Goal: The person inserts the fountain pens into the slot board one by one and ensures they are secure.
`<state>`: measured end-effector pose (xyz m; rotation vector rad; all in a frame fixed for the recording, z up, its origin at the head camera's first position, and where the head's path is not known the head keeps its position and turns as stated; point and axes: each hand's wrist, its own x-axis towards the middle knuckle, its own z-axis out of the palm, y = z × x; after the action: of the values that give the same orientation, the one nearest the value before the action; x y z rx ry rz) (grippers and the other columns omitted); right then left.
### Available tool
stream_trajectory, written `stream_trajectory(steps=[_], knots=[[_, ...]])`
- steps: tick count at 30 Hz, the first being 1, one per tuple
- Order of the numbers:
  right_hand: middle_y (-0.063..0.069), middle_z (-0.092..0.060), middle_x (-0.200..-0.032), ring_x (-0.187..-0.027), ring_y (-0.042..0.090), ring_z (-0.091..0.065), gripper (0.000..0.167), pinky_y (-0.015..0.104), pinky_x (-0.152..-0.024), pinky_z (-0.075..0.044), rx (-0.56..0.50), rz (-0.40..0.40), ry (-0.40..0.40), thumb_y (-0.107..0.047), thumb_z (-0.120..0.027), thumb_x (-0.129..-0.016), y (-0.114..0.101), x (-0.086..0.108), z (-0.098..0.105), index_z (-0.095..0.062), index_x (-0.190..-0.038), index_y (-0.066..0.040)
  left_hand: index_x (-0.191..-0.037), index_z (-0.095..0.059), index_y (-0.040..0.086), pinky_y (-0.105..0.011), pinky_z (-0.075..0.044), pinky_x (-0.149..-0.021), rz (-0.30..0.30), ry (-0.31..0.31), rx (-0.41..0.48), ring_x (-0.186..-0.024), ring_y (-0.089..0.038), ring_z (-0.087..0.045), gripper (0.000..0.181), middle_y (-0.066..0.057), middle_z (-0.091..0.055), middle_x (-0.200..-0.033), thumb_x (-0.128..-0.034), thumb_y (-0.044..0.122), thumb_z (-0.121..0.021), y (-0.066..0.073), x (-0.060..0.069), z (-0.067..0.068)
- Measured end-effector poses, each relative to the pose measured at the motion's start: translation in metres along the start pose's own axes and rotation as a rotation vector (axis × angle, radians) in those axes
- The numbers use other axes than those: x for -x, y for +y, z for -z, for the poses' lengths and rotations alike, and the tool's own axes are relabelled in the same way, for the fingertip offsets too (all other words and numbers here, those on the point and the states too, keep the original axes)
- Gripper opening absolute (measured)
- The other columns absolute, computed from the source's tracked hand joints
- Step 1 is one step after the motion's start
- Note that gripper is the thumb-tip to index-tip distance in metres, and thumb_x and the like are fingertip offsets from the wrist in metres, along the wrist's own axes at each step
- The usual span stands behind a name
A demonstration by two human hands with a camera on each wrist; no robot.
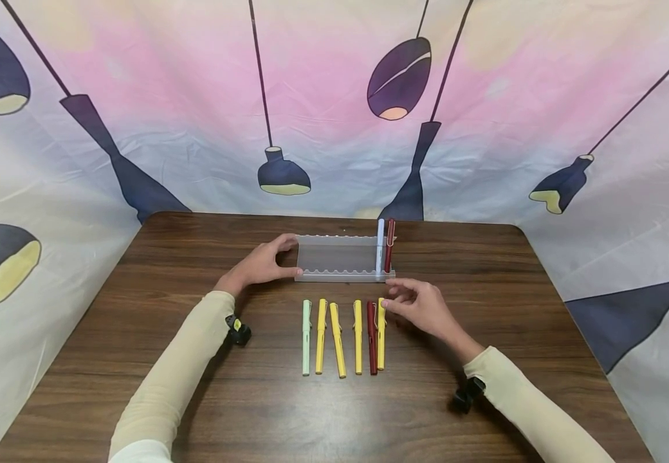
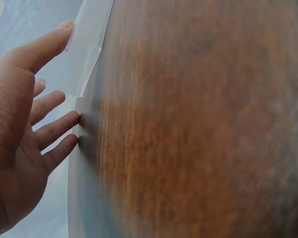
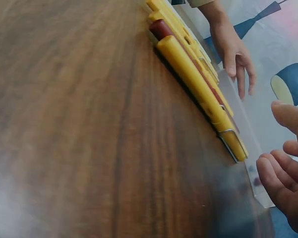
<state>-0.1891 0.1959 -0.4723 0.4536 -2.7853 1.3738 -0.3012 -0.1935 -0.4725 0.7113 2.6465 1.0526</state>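
Note:
A clear pen tray (image 1: 340, 278) with notched edges lies toward the back of the table. My left hand (image 1: 262, 260) holds its left end, thumb at the front corner and index finger at the back. Across the tray's right end rest a light blue pen (image 1: 379, 247) and a dark red pen (image 1: 390, 247). In front of it lie a light green pen (image 1: 306, 337), several yellow pens (image 1: 358, 337) and another dark red pen (image 1: 372, 341). My right hand (image 1: 421, 305) hovers by the clip end of the rightmost yellow pen (image 3: 193, 82), thumb and fingers apart, holding nothing.
The brown wooden table (image 1: 253, 411) has a back edge close behind the tray. Beyond it hangs a cloth backdrop (image 1: 334, 141) printed with lamps. A small black device is strapped on each wrist.

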Motion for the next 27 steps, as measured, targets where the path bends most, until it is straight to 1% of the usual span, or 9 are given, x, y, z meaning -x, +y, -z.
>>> stream_trajectory(steps=[5, 8, 13, 16, 22, 27], knots=[[0.005, -0.075, -0.106, -0.085, 0.013, -0.071, 0.045, 0.027, -0.071, -0.059, -0.016, -0.037, -0.044, -0.026, -0.086, -0.085, 0.003, 0.006, -0.005, -0.072, -0.125, -0.008, -0.158, -0.033, 0.012, -0.055, -0.034, -0.118, -0.005, -0.001, 0.004, -0.145, -0.032, -0.043, 0.092, -0.014, -0.044, -0.158, -0.0872, 0.049, -0.08, -0.001, 0.0, -0.001], [0.006, -0.074, -0.107, -0.084, 0.011, -0.071, 0.047, 0.026, -0.07, -0.059, -0.009, -0.03, -0.063, -0.027, -0.087, -0.084, 0.006, 0.008, -0.008, -0.072, -0.125, -0.008, -0.158, -0.033, 0.012, -0.054, -0.034, -0.118, -0.007, 0.0, 0.007, -0.145, -0.031, -0.043, 0.093, -0.014, -0.044, -0.158, -0.087, 0.049, -0.08, -0.002, -0.001, -0.001], [0.005, -0.074, -0.104, -0.081, 0.01, -0.068, 0.048, 0.025, -0.07, -0.057, 0.02, -0.006, -0.066, -0.03, -0.088, -0.083, 0.008, 0.01, -0.011, -0.074, -0.122, -0.008, -0.158, -0.033, 0.013, -0.054, -0.034, -0.118, -0.005, -0.002, 0.012, -0.146, -0.031, -0.043, 0.093, -0.014, -0.044, -0.158, -0.0868, 0.051, -0.08, -0.002, -0.001, -0.001], [0.004, -0.074, -0.103, -0.079, 0.009, -0.066, 0.049, 0.025, -0.068, -0.055, 0.041, -0.004, -0.074, -0.032, -0.088, -0.083, 0.007, 0.01, -0.012, -0.074, -0.123, -0.008, -0.158, -0.034, 0.012, -0.054, -0.034, -0.118, -0.003, -0.001, 0.008, -0.146, -0.031, -0.043, 0.093, -0.014, -0.045, -0.158, -0.0865, 0.051, -0.08, -0.002, 0.0, -0.001], [0.004, -0.072, -0.101, -0.077, 0.007, -0.066, 0.056, 0.025, -0.067, -0.056, 0.087, -0.031, -0.113, -0.03, -0.089, -0.082, 0.004, 0.008, -0.013, -0.07, -0.129, -0.006, -0.158, -0.033, 0.011, -0.054, -0.034, -0.118, -0.005, -0.003, 0.01, -0.146, -0.031, -0.042, 0.093, -0.014, -0.044, -0.159, -0.087, 0.049, -0.08, 0.0, 0.0, -0.001], [0.002, -0.07, -0.097, -0.074, 0.007, -0.066, 0.06, 0.025, -0.067, -0.056, 0.09, -0.053, -0.161, -0.029, -0.089, -0.081, 0.004, 0.004, -0.012, -0.068, -0.132, -0.004, -0.158, -0.032, 0.011, -0.054, -0.034, -0.119, -0.006, -0.002, 0.006, -0.146, -0.031, -0.042, 0.093, -0.014, -0.043, -0.159, -0.0877, 0.048, -0.08, 0.001, 0.001, -0.001]])
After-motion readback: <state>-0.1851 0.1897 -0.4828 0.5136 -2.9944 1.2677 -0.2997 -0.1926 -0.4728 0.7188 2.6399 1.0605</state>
